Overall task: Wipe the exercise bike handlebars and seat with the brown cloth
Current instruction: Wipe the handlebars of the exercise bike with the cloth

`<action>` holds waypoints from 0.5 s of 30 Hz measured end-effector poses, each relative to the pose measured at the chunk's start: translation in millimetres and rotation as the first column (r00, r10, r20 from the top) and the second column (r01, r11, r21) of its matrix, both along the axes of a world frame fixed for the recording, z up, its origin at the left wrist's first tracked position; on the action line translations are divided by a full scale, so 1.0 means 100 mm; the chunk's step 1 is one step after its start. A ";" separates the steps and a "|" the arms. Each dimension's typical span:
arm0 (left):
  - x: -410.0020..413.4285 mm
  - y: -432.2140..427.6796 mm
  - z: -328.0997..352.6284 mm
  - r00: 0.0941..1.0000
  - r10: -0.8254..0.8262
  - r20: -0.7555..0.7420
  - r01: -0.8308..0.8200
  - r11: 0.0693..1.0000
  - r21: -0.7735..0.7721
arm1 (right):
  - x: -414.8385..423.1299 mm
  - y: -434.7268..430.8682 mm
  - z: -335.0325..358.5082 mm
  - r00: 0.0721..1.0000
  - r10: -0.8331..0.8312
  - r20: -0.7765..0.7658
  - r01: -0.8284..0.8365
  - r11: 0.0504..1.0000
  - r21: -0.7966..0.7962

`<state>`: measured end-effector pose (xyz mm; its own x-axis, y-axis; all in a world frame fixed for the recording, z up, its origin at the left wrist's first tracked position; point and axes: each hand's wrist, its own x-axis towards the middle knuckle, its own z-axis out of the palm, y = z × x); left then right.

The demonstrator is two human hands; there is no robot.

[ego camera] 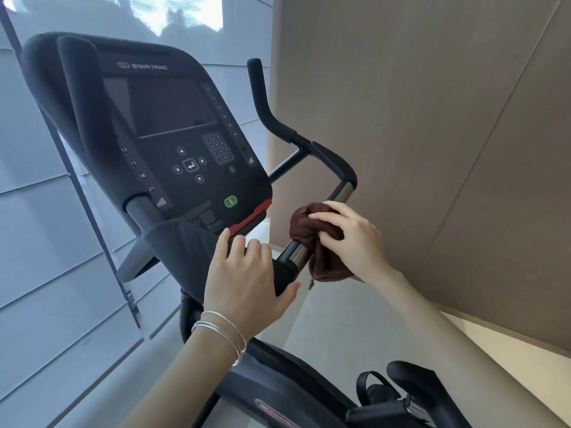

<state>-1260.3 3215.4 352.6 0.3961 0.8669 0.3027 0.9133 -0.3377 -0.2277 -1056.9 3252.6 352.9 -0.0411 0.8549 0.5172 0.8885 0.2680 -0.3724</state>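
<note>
The right handlebar [332, 159] of the exercise bike rises black at the top and turns into a chrome tube lower down. A bunched brown cloth [312, 223] is wrapped around that chrome tube. My right hand [349, 236] grips the cloth against the bar. My left hand [250, 279], with silver bangles on the wrist, is closed over the black grip just below the chrome section. The seat is out of view.
The black console [173, 140] with a dark screen, keypad and green button stands left of the bar. A brown panelled wall [448, 118] is close on the right. A pedal with a strap [389, 393] shows at the bottom. Grey window blinds fill the left.
</note>
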 end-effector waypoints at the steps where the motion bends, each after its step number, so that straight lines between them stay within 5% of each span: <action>1: 0.01 0.00 0.00 1.000 0.006 0.004 -0.006 1.000 0.001 | 0.00 -0.02 0.00 1.000 0.015 0.006 -0.015 1.000 0.002; 7: -0.05 0.01 0.01 0.998 -0.058 0.023 0.057 0.998 0.022 | -0.18 -0.27 -0.04 0.992 0.086 0.087 -0.089 0.996 0.030; 12: -0.33 0.11 0.12 0.982 -0.181 0.053 0.179 0.983 0.032 | -0.31 -0.32 0.05 0.981 0.134 -0.142 -0.151 0.981 -0.119; 15: -0.60 0.28 0.21 0.955 -0.291 0.062 0.288 0.956 0.049 | -0.43 -0.33 0.07 0.990 0.039 -0.134 -0.057 0.989 -0.135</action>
